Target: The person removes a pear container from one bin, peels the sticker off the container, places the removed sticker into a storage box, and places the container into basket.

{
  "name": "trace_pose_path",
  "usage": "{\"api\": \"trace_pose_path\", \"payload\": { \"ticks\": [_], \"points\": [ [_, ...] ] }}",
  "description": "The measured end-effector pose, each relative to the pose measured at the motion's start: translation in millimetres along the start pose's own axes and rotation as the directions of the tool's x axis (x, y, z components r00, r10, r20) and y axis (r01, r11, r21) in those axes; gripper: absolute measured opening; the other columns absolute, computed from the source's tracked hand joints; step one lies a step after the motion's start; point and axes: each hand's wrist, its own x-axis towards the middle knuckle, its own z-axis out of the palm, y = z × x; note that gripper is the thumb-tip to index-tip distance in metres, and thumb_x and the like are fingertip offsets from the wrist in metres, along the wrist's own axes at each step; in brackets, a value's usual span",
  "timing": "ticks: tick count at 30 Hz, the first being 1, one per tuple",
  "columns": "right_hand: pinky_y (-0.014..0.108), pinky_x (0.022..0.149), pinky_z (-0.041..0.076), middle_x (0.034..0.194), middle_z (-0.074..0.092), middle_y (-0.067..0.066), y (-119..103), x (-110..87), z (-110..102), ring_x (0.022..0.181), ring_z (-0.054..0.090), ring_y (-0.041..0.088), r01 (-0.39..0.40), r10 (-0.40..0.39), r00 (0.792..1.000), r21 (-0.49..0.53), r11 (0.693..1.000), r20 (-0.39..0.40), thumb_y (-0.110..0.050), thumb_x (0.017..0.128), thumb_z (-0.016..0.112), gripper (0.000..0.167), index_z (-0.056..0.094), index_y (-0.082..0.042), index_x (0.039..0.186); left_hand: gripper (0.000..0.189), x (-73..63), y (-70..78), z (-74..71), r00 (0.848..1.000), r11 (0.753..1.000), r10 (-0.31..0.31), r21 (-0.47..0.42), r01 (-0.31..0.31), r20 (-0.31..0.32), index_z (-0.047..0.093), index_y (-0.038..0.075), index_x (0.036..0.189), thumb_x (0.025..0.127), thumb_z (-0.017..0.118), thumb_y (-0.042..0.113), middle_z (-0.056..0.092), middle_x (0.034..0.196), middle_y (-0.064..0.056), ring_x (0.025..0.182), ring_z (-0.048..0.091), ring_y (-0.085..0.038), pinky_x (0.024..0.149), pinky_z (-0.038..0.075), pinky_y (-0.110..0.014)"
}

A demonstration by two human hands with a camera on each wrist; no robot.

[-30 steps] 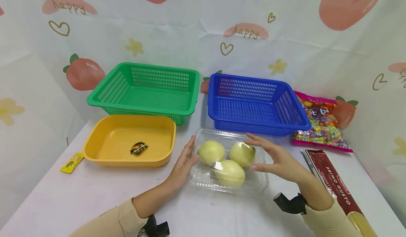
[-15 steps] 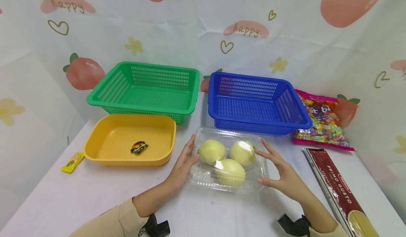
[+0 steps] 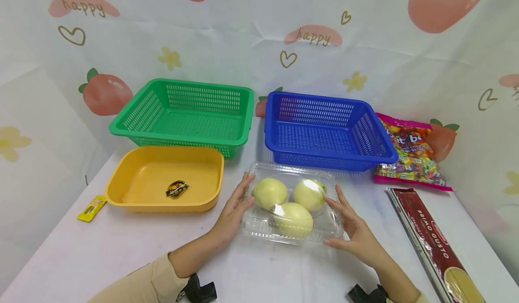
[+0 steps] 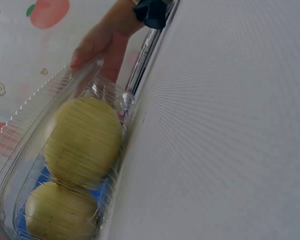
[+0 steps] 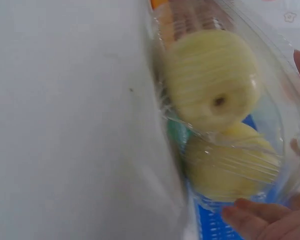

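Observation:
A clear plastic clamshell box [image 3: 259, 232] with its lid down stands on the table before me. Inside lie three pale yellow-green round fruits [image 3: 293, 220]. My left hand [image 3: 232, 214] holds the box's left end, thumb by the lid edge. At the opposite end my right hand [image 3: 357, 236] grips the side, with fingers over the lid and thumb near the front corner. Two of the fruits [image 4: 82, 142] show through the box wall in the left wrist view, with the right hand [image 4: 100, 52] beyond. Fingers [image 5: 260, 217] touch the box in the right wrist view.
Behind the box stand a green basket [image 3: 182, 143] and a blue basket [image 3: 316, 159]. A yellow tray [image 3: 162, 206] at left holds a small dark wrapped item [image 3: 176, 189]; a yellow packet [image 3: 92, 208] lies beside it. At right are a candy bag [image 3: 409, 154] and a spaghetti pack [image 3: 435, 240].
My right hand has drawn back from over the lid and come against the box's right end. The left hand, the box and the fruits have hardly moved.

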Motion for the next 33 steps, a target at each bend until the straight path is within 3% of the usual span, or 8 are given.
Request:
{"api": "trace_pose_path", "payload": {
  "ticks": [5,11,15,19,22,31,33],
  "points": [
    [0.004,0.105,0.022,0.156,-0.010,0.019,3,0.1,8,0.139,0.010,-0.009,0.022,-0.020,0.999,0.041,0.999,-0.041,0.016,0.072,0.067,0.075,0.034,0.006,0.138,0.042,-0.5,0.4,-0.8,1.000,1.000,0.001,0.002,-0.001,-0.004,0.033,0.010,0.138,0.097,0.039,0.010,-0.002,0.159,-0.004,0.146,0.002,-0.027,0.119,0.005,-0.046],
    [0.015,0.095,0.044,0.157,-0.007,0.015,-1,1.5,11,0.139,0.013,-0.009,0.048,-0.041,0.997,0.115,0.992,-0.066,0.016,0.073,0.066,0.065,0.042,0.007,0.133,0.050,-3.5,7.6,-2.0,1.000,0.987,0.001,0.160,-0.004,0.024,0.042,0.013,0.130,0.086,0.064,0.014,-0.006,0.158,-0.007,0.145,-0.002,-0.033,0.116,0.009,-0.053],
    [0.019,0.095,0.046,0.159,-0.002,0.005,-4,1.8,11,0.139,0.016,-0.007,0.067,-0.058,0.996,0.159,0.985,-0.060,0.017,0.073,0.065,0.061,0.045,0.009,0.130,0.063,-7.0,15.7,-3.4,0.999,0.971,-0.033,0.238,0.025,0.029,0.042,0.020,0.132,0.078,0.074,0.021,-0.008,0.158,-0.003,0.145,-0.001,-0.034,0.114,0.010,-0.057],
    [0.019,0.094,0.047,0.159,-0.002,0.006,-11,2.8,10,0.138,0.017,-0.008,0.062,-0.053,0.997,0.164,0.985,-0.056,0.016,0.073,0.066,0.060,0.046,0.008,0.129,0.066,-9.7,24.9,-6.1,0.999,0.966,-0.028,0.258,0.018,0.035,0.041,0.021,0.133,0.077,0.076,0.023,-0.008,0.158,-0.003,0.144,-0.001,-0.035,0.113,0.011,-0.059],
    [0.019,0.094,0.047,0.158,-0.005,0.014,-19,6.2,10,0.138,0.019,-0.007,0.056,-0.048,0.997,0.158,0.986,-0.054,0.015,0.073,0.067,0.060,0.046,0.008,0.129,0.066,-12.4,33.5,-9.4,0.999,0.964,-0.022,0.266,0.011,0.040,0.040,0.022,0.134,0.078,0.075,0.025,-0.009,0.158,-0.004,0.144,-0.002,-0.036,0.112,0.012,-0.060],
    [0.018,0.092,0.048,0.157,-0.004,0.018,-51,25.7,6,0.134,0.027,-0.009,-0.018,0.023,0.999,0.098,0.995,-0.041,0.008,0.075,0.070,0.058,0.048,0.007,0.128,0.065,-14.6,62.5,-23.8,0.998,0.965,-0.034,0.260,0.018,0.055,0.037,0.023,0.136,0.081,0.071,0.024,-0.013,0.157,-0.004,0.144,-0.007,-0.037,0.111,0.010,-0.063],
    [0.020,0.092,0.048,0.157,-0.004,0.015,-58,30.9,6,0.138,0.026,-0.001,-0.043,0.045,0.999,0.091,0.995,-0.028,0.007,0.076,0.070,0.057,0.047,0.007,0.128,0.064,-14.1,68.3,-28.1,0.998,0.961,-0.036,0.275,0.019,0.055,0.037,0.024,0.136,0.081,0.071,0.024,-0.013,0.157,-0.005,0.144,-0.007,-0.037,0.110,0.011,-0.063]
  ]
}}
